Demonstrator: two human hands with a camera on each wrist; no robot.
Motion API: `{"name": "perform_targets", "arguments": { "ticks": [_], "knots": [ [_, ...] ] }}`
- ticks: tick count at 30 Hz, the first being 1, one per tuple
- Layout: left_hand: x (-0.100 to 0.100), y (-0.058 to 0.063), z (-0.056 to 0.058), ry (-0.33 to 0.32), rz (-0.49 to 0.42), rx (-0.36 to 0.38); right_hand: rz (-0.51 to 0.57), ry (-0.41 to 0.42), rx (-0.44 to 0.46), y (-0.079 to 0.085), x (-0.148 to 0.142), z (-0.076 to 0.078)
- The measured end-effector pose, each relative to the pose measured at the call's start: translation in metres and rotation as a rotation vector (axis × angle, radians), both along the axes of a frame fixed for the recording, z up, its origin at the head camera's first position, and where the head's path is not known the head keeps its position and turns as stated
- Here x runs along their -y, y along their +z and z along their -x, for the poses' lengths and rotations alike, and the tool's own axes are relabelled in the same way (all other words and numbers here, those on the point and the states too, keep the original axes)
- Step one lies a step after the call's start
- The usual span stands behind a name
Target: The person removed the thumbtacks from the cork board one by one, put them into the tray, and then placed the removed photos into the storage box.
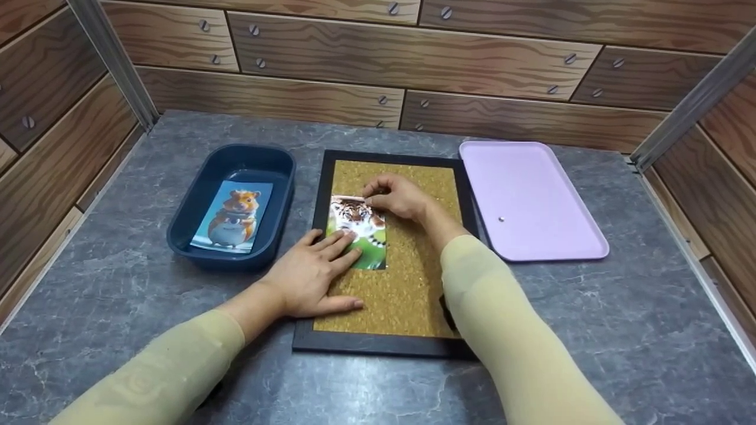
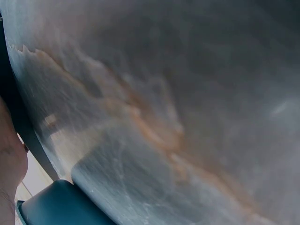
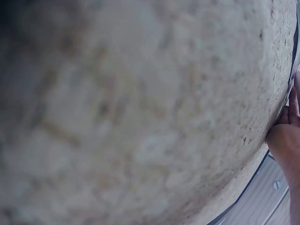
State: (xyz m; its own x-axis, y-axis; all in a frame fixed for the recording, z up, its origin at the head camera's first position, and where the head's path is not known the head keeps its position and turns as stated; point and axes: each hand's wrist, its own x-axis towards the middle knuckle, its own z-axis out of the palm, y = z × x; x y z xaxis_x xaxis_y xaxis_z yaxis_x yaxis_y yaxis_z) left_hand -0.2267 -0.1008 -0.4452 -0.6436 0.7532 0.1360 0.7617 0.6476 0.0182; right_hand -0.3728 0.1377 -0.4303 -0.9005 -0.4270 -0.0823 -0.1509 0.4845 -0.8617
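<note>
A picture of a tiger (image 1: 372, 254) lies on the left part of a black-framed cork board (image 1: 401, 301). My left hand (image 1: 310, 274) is spread flat, its fingertips resting on the picture's lower left part and its thumb on the cork. At the picture's top edge is my right hand (image 1: 398, 198), fingers curled, thumb and index finger brought together. Whatever small thing they pinch is hidden. Only part of the right hand (image 3: 286, 145) shows in the right wrist view, and part of the left hand (image 2: 9, 164) in the left wrist view.
Left of the board stands a dark blue box (image 1: 180, 233), with a picture of a hamster (image 1: 236, 218) leaning inside. To the right lies a lilac tray (image 1: 537, 200) bearing one small shiny piece (image 1: 501, 219). Wood-patterned panels (image 1: 331, 53) enclose the grey marbled table (image 1: 649, 319).
</note>
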Motion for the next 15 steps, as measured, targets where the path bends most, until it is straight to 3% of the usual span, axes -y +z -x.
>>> {"name": "perform_targets", "arguments": {
  "ticks": [15],
  "knots": [
    [0.0006,-0.0011,0.0007,-0.006,-0.002,-0.006,0.016,-0.021,0.011,-0.0020,0.0004,0.0007]
  ]
}}
